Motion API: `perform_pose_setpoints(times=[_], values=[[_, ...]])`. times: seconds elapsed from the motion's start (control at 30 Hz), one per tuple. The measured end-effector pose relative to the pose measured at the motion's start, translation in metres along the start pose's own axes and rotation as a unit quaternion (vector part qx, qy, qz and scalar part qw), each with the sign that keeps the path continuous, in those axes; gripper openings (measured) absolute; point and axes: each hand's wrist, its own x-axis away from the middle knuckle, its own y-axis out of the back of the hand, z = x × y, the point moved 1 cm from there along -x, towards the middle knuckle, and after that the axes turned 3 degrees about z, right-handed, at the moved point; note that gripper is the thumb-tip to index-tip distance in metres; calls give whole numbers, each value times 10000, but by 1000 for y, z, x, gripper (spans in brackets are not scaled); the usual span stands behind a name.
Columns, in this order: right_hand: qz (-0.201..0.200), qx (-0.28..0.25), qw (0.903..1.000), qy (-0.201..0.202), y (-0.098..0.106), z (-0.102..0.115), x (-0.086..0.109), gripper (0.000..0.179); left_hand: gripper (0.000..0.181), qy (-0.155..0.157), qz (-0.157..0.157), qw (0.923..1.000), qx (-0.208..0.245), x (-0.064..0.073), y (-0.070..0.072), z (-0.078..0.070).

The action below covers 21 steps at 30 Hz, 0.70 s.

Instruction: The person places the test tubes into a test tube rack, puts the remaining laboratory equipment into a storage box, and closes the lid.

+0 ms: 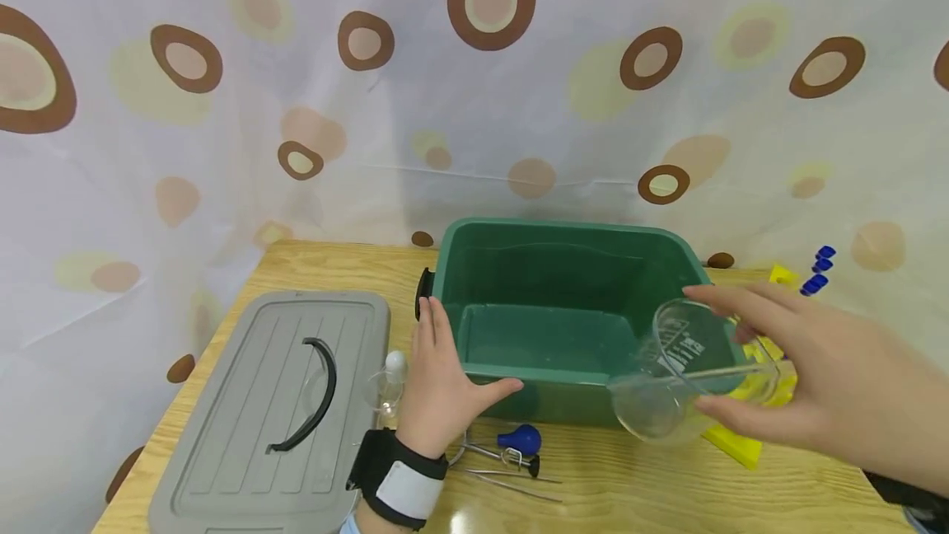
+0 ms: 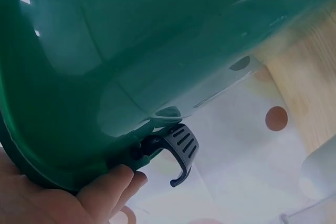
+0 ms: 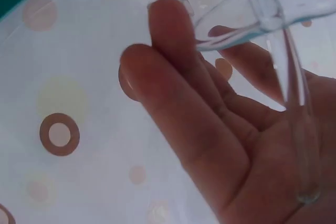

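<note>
My right hand (image 1: 808, 369) holds a clear graduated beaker (image 1: 685, 344) by its rim, thumb on the near side and fingers on the far side. The beaker is tilted above the front right part of a green plastic bin (image 1: 549, 375). In the right wrist view a clear rod-like part (image 3: 299, 129) with a rounded end crosses the palm; whether it is a handle or a separate rod, I cannot tell. My left hand (image 1: 441, 381) lies at the bin's front left corner, fingers straight along the outside and thumb spread along the front. Its fingertips are near a black latch (image 2: 181, 145).
A grey lid (image 1: 245, 402) with a black handle lies at the left. In front of the bin lie a blue rubber bulb (image 1: 521, 439) and thin metal tools (image 1: 511, 484). A white-topped clear item (image 1: 395, 365) stands by the left wrist. Yellow and blue items (image 1: 734, 445) are partly hidden behind the right hand.
</note>
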Motion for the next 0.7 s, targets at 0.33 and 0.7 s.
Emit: perform_pose_setpoints(times=[0.33,0.7], values=[[1239,-380,9915,148,-10,23,-110,79,128,86,-79,9999,125,1,0,4],[2157,-400,9747,430,-102,34,-183,80,130,143,35,9997,188,-1,-1,5]])
